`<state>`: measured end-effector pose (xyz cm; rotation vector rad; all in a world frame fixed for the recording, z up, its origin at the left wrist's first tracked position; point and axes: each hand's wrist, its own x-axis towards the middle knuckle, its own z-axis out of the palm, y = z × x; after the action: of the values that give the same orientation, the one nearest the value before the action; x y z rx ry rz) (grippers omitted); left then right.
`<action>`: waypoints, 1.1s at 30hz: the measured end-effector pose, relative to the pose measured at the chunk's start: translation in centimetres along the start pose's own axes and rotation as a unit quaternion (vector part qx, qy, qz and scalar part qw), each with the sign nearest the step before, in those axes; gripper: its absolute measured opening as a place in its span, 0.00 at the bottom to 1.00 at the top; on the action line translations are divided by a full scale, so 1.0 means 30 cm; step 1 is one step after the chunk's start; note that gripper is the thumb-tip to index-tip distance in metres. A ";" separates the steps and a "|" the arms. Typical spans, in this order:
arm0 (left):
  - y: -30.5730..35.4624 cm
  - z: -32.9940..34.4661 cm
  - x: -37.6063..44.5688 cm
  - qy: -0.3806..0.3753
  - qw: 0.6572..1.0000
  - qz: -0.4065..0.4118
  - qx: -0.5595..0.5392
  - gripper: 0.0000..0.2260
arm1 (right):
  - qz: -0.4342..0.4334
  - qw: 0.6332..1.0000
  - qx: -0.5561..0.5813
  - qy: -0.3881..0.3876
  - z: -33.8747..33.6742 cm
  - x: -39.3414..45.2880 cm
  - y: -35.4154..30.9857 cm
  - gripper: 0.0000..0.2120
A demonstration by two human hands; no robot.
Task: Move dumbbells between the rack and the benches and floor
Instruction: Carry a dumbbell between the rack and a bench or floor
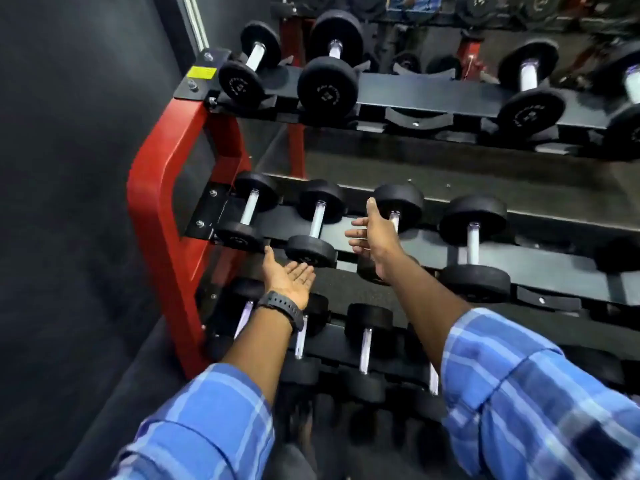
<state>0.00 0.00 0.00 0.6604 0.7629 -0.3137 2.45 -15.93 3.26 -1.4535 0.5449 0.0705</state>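
A three-tier rack [162,188] with a red frame holds black round-headed dumbbells with chrome handles. On the middle tier lie several; the second from the left [316,223] sits between my hands. My left hand [289,277], palm up with straight fingers, hovers just below that dumbbell's near head and holds nothing. My right hand [375,233] is spread open, thumb up, right in front of the third dumbbell [398,206] and covers part of its handle. Whether the right hand touches it I cannot tell.
The top tier carries larger dumbbells [327,71] with an unfilled cradle [417,117] between them. The bottom tier holds several small dumbbells [367,337] under my forearms. A dark wall [79,133] closes the left side. A mirror behind the rack reflects the gym.
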 end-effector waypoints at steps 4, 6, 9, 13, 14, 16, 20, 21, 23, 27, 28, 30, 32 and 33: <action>0.060 0.060 0.251 0.047 0.998 -0.021 -0.043 0.41 | 0.056 0.998 0.022 0.004 0.128 0.257 0.038 0.25; 0.089 0.099 0.385 0.062 0.996 -0.033 -0.057 0.40 | 0.087 0.996 0.006 0.018 0.195 0.411 0.069 0.22; 0.119 0.144 0.631 0.117 0.990 -0.023 -0.080 0.31 | 0.124 0.991 -0.007 0.048 0.305 0.678 0.127 0.14; 0.083 0.112 0.914 0.137 0.986 -0.083 -0.051 0.36 | 0.156 0.980 -0.090 0.088 0.420 0.951 0.211 0.06; 0.070 0.110 0.958 0.113 0.988 -0.101 -0.040 0.35 | 0.164 0.977 -0.094 0.097 0.443 0.998 0.218 0.06; 0.044 0.116 0.990 0.067 0.989 -0.131 -0.015 0.32 | 0.185 0.975 -0.077 0.096 0.478 1.064 0.229 0.03; 0.004 0.122 1.022 0.108 0.984 -0.140 0.002 0.20 | 0.235 0.970 0.024 0.062 0.517 1.158 0.278 0.09; 0.009 0.128 1.025 0.128 0.983 -0.134 0.011 0.16 | 0.244 0.968 0.043 0.048 0.520 1.173 0.286 0.09; 0.027 0.124 1.027 0.172 0.975 -0.139 0.019 0.05 | 0.263 0.963 0.047 0.035 0.526 1.196 0.301 0.12; 0.048 0.111 1.006 0.128 0.978 -0.151 0.060 0.06 | 0.227 0.969 -0.016 0.094 0.544 1.179 0.307 0.08; 0.043 0.098 1.007 0.100 0.981 -0.151 0.073 0.14 | 0.212 0.971 -0.028 0.110 0.549 1.162 0.299 0.08; 0.048 0.055 0.991 0.055 0.986 -0.151 0.052 0.25 | 0.183 0.974 -0.031 0.127 0.557 1.122 0.291 0.06; 0.045 0.070 0.908 0.061 0.985 -0.158 0.043 0.19 | 0.144 0.980 -0.017 0.134 0.537 1.055 0.283 0.03; 0.042 0.074 0.846 0.057 0.984 -0.161 0.050 0.16 | 0.114 0.985 -0.004 0.131 0.520 1.012 0.266 0.04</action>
<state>19.32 -1.22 -16.61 0.6528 0.9709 -0.6159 30.97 -8.40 -15.70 -1.4116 0.9269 0.0635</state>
